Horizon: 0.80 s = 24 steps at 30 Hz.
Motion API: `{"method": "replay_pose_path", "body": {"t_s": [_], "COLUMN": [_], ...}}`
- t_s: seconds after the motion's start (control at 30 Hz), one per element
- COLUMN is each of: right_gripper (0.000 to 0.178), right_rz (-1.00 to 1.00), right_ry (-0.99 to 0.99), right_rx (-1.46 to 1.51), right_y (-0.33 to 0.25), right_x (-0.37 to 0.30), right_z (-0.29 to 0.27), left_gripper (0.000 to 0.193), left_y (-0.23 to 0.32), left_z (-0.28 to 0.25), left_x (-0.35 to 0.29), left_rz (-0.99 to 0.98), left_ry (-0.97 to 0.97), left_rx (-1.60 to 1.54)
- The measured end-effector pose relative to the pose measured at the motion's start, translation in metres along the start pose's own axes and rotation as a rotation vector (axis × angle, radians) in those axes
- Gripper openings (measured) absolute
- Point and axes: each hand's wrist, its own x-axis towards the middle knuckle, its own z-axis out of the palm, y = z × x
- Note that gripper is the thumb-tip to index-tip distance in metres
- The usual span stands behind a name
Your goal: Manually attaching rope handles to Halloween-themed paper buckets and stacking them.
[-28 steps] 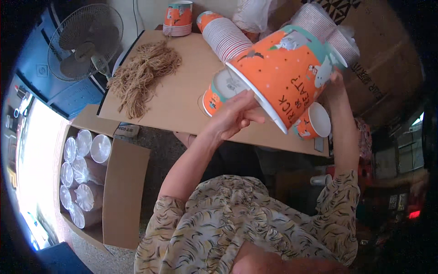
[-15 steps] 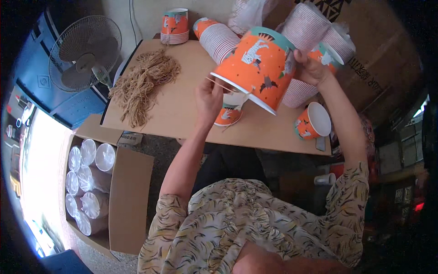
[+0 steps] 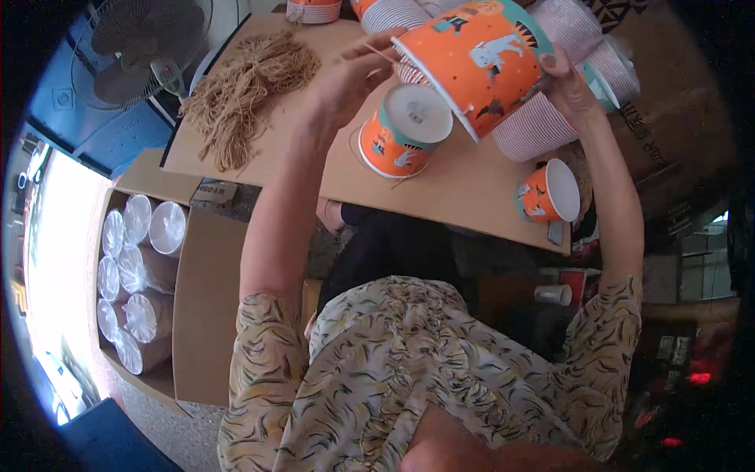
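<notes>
A large orange paper bucket (image 3: 484,67) with a green band and animal pictures is held tilted above the table, its white rim toward my left hand. My right hand (image 3: 570,90) grips its far end, thumb on the side. At the rim, my left hand (image 3: 358,79) has its fingers bent around a thin strand of twine (image 3: 383,52); the fingertips are partly hidden. Beneath the held bucket, another orange bucket (image 3: 391,138) stands upside down on the table, with twine by its lower rim. A tangled heap of brown twine (image 3: 255,90) lies left of my left hand.
Nested paper buckets (image 3: 539,126) lie behind my right hand. A smaller orange cup (image 3: 550,191) is near the table's (image 3: 464,216) right corner. On the floor at left is an open carton (image 3: 212,315) of plastic-wrapped stacks, with a fan (image 3: 141,47) beyond.
The held bucket has risen and moved slightly right in view. My left hand has moved up along its rim. The upside-down bucket beneath is now more exposed, and the whole view has shifted.
</notes>
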Motion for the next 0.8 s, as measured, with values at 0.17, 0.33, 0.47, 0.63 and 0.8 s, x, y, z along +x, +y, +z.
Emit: {"method": "replay_pose_path", "body": {"t_s": [0.17, 0.33, 0.47, 0.63, 0.8], "right_gripper": [0.063, 0.062, 0.063, 0.066, 0.095], "right_rz": [0.047, 0.096, 0.138, 0.125, 0.163], "right_ry": [-0.008, 0.112, 0.061, 0.015, 0.004], "right_rx": [0.059, 0.076, 0.124, -0.019, -0.193], "right_y": [0.035, 0.043, 0.055, 0.082, 0.077], "right_x": [0.005, 0.005, 0.011, 0.000, 0.007], "right_z": [-0.024, -0.046, -0.046, -0.061, -0.009], "left_gripper": [0.037, 0.032, 0.058, 0.028, 0.019], "left_y": [0.002, 0.001, -0.034, -0.059, -0.078], "left_z": [-0.004, 0.002, -0.037, -0.038, -0.052], "left_x": [0.000, 0.008, 0.025, 0.037, 0.020], "left_rz": [-0.010, -0.126, -0.117, -0.191, -0.352], "left_ry": [0.000, 0.147, 0.025, 0.094, 0.076], "left_rx": [-0.490, -0.757, -0.745, -0.561, -0.641]}}
